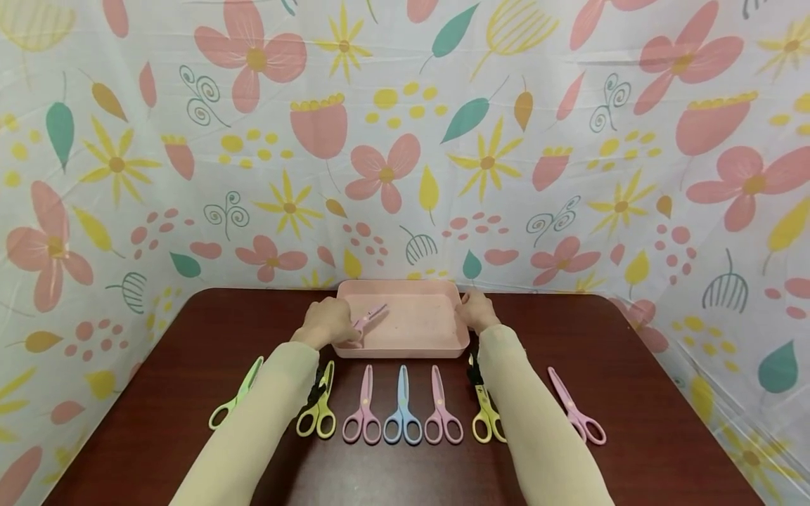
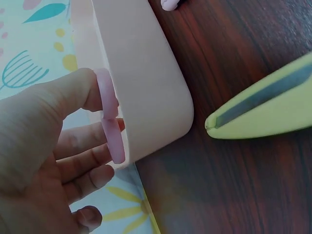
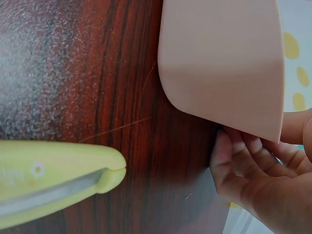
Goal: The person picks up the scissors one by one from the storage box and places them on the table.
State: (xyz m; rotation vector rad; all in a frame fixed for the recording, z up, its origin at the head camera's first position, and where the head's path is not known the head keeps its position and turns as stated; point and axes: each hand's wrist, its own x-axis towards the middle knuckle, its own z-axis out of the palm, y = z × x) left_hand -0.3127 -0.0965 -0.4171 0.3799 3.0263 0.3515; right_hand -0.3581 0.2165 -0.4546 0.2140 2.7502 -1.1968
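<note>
My left hand [image 1: 325,323] holds a pair of lilac-pink scissors [image 1: 372,318] over the left end of a pale pink tray [image 1: 402,353]. In the left wrist view, thumb and fingers are at the scissors' handle loops [image 2: 108,92], just against the tray's side wall [image 2: 151,83]; the blades are hidden there. My right hand [image 1: 479,311] grips the tray's right side, thumb inside the rim and fingers outside, as the right wrist view shows at the tray wall [image 3: 222,63]. Apart from those scissors, the visible part of the tray floor is bare.
A row of scissors lies in front of the tray: green [image 1: 237,399], yellow [image 1: 324,406], pink [image 1: 366,402], blue [image 1: 403,400], pink [image 1: 438,400], yellow [image 1: 484,407] and pink [image 1: 571,407]. My forearms partly cover some. Behind the dark wooden table [image 1: 158,365] hangs a flowered sheet [image 1: 405,140].
</note>
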